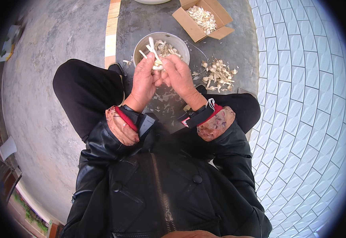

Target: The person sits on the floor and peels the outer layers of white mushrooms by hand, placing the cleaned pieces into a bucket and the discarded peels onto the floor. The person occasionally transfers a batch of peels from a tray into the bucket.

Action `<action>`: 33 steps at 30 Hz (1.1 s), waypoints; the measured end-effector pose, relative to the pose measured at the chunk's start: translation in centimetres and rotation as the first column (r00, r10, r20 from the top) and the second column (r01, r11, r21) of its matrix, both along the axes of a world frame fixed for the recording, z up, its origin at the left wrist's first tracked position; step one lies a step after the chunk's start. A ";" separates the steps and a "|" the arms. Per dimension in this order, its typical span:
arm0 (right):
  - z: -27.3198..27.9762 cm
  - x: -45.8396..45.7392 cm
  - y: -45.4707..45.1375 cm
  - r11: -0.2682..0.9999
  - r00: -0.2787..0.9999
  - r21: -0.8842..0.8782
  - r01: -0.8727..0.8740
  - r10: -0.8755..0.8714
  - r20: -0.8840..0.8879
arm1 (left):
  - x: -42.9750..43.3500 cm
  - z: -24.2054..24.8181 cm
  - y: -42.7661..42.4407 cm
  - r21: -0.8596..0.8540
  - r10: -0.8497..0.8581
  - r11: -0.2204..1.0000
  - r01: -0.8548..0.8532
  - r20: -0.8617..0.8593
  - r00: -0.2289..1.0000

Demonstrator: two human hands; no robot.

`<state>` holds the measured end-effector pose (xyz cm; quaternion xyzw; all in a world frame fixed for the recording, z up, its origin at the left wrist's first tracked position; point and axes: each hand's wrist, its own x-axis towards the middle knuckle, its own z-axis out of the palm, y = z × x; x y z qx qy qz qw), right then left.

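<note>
Both of my hands grip one partly peeled garlic bulb (pixel 158 66), whose pale split stem (pixel 152 44) points up and away from me. My left hand (pixel 143 76) pinches it from the left, thumb along the stem. From the other side my right hand (pixel 179 74) has its thumb and fingers on the bulb. Behind them stands a round metal pot (pixel 185 49) with dry garlic skins and stems (pixel 168 47) inside. The fingers partly hide the bulb and the pot's near rim.
To the right on the concrete floor (pixel 238 59) lies a heap of unpeeled garlic bulbs (pixel 219 74). An open cardboard box (pixel 187 26) beyond holds many garlic cloves (pixel 202 19). Loose skins (pixel 167 101) litter the floor between my feet. A tiled wall (pixel 298 89) runs along the right.
</note>
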<state>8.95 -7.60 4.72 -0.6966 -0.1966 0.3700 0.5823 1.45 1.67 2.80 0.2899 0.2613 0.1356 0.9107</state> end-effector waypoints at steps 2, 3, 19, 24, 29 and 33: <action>0.2 -0.1 0.0 1.000 0.976 -0.003 0.014 -0.013 0.215 | 0.1 0.0 -0.1 -0.015 -0.016 1.000 0.016 0.004 1.000; 0.3 -0.2 0.0 1.000 0.977 0.003 0.029 -0.029 0.212 | 0.1 0.0 -0.1 -0.024 -0.022 0.999 0.022 0.007 1.000; -1.5 2.3 -0.2 0.969 0.826 -0.010 0.247 -0.205 0.525 | -0.1 -1.1 0.7 -0.174 -0.067 0.981 0.088 0.121 0.990; -2.0 2.8 -0.5 0.951 0.585 -0.128 0.281 -0.064 0.809 | 0.3 -0.9 0.8 -0.340 0.003 0.940 0.040 0.126 0.992; -2.3 2.0 -0.5 0.994 0.995 0.044 0.100 -0.100 -0.005 | 0.2 -0.4 0.6 -0.315 0.073 0.949 -0.025 0.144 0.987; -2.7 0.0 0.1 0.985 0.993 0.139 0.102 -0.093 -0.075 | 0.4 -1.4 0.4 -0.302 0.083 0.953 -0.019 0.198 0.977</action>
